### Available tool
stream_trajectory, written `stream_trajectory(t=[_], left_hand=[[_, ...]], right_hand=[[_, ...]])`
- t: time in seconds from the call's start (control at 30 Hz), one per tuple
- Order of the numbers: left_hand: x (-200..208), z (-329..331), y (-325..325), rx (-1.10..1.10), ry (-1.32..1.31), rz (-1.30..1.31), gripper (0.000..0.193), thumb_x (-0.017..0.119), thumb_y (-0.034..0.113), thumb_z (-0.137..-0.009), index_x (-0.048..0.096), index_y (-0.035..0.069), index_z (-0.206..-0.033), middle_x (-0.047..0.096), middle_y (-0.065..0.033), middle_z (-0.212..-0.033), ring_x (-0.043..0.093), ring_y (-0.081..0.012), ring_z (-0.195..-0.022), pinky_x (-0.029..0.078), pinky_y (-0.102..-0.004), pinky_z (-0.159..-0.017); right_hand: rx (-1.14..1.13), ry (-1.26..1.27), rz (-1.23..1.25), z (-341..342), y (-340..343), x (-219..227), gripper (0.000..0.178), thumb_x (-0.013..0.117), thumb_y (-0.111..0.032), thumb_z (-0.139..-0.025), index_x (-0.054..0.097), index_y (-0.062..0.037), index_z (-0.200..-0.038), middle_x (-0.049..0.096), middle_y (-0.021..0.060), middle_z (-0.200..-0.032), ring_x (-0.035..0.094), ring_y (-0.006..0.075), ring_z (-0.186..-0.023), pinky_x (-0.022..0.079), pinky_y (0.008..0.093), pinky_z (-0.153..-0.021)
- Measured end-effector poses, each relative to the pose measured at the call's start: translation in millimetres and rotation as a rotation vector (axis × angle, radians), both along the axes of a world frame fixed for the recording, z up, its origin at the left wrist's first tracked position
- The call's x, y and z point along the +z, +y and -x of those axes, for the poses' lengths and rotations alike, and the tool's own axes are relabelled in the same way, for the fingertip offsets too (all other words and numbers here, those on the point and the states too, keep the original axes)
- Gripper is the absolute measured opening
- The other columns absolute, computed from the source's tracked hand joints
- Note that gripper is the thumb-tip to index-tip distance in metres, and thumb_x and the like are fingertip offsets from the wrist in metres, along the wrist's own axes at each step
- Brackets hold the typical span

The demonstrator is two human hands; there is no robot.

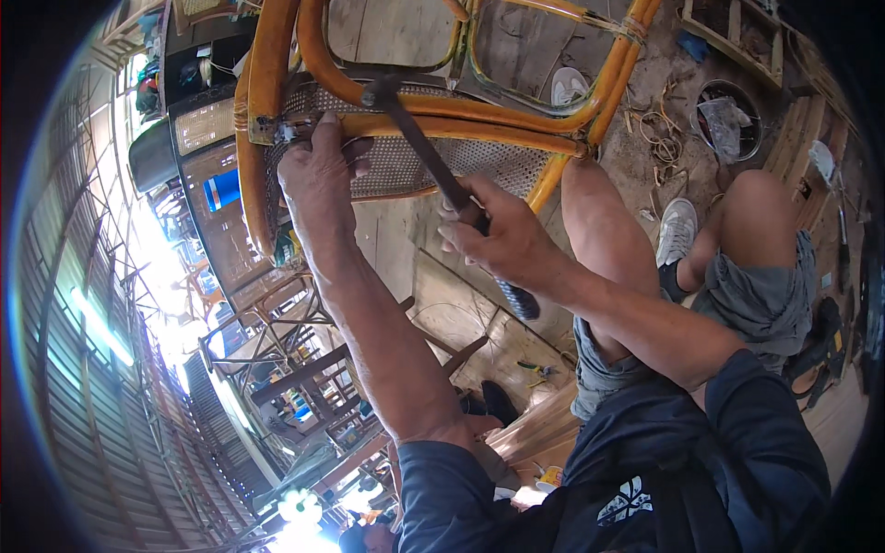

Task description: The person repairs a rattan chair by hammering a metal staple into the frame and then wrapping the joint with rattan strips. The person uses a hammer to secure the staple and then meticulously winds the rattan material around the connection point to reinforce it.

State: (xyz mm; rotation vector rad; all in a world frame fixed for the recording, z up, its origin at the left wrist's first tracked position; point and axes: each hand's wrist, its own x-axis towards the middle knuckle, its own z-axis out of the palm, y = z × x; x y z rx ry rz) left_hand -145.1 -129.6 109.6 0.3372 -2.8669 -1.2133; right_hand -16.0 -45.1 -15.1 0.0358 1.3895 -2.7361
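Note:
A rattan chair [461, 131] with glossy orange-brown poles and a woven cane panel [406, 166] lies tipped in front of me. My left hand [318, 170] is closed at the left end of its rail, with the thumb up beside the joint and the other fingers curled by the pole. Whether it also pinches a small nail there, I cannot make out. My right hand [498, 230] is wrapped round the dark handle of a hammer [429, 152]. The hammer's head is over the rail, a little right of my left thumb.
To the left stands a table [217, 138] with a blue cylindrical container [221, 191]. Dark wooden chair frames [313, 378] are beyond my left forearm. On the floor are pliers [536, 370], loose cane strips [659, 138] and a bucket [728, 120]. My knees are at right.

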Motion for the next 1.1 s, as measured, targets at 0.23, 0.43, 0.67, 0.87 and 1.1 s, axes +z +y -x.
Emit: stream_trajectory(t=[0.23, 0.43, 0.67, 0.87, 1.1], left_hand=[[1, 1, -4, 0.005, -0.002, -0.003, 0.032, 0.060, 0.024, -0.088, 0.060, -0.008, -0.088, 0.064, -0.0127, -0.074, 0.065, -0.0177, -0.062, 0.051, -0.0252, -0.054], [-5, -2, -2, -0.021, 0.079, 0.102, 0.033, 0.058, 0.023, -0.089, 0.060, -0.009, -0.082, 0.065, -0.0136, -0.067, 0.061, -0.0151, -0.054, 0.048, -0.0239, -0.050], [-11, -1, -6, -0.009, 0.130, 0.100, 0.035, 0.057, 0.025, -0.090, 0.061, -0.009, -0.080, 0.065, -0.0138, -0.067, 0.062, -0.0154, -0.054, 0.049, -0.0248, -0.051], [-13, 2, -10, -0.002, 0.124, 0.094, 0.036, 0.058, 0.026, -0.089, 0.061, -0.009, -0.079, 0.065, -0.0134, -0.066, 0.062, -0.0155, -0.054, 0.048, -0.0251, -0.052], [-12, 0, -5, 0.047, 0.116, 0.112, 0.037, 0.058, 0.027, -0.088, 0.060, -0.008, -0.078, 0.064, -0.0128, -0.063, 0.061, -0.0157, -0.053, 0.047, -0.0253, -0.052]], right_hand=[[-0.099, -0.013, -0.181, 20, 7, 12, 0.022, 0.058, -0.020, -0.088, 0.047, -0.0007, -0.094, 0.051, 0.0117, -0.059, 0.054, 0.0233, -0.054, 0.044, 0.0384, -0.054], [0.055, -0.039, 0.038, 26, 2, 9, 0.022, 0.055, -0.017, -0.092, 0.050, -0.0007, -0.106, 0.045, -0.0018, -0.059, 0.044, 0.0059, -0.050, 0.037, 0.0257, -0.045], [-0.033, -0.034, -0.078, 30, -3, 15, 0.019, 0.054, -0.019, -0.090, 0.047, -0.0013, -0.093, 0.053, 0.0194, -0.062, 0.059, 0.0344, -0.059, 0.044, 0.0430, -0.056], [-0.032, 0.021, -0.137, 36, -10, 15, 0.018, 0.053, -0.018, -0.090, 0.047, -0.0007, -0.094, 0.054, 0.0220, -0.064, 0.060, 0.0401, -0.062, 0.044, 0.0450, -0.055], [-0.136, -0.037, -0.127, 28, -5, 21, 0.019, 0.053, -0.017, -0.090, 0.046, 0.0002, -0.094, 0.056, 0.0233, -0.065, 0.061, 0.0419, -0.065, 0.045, 0.0460, -0.056]])
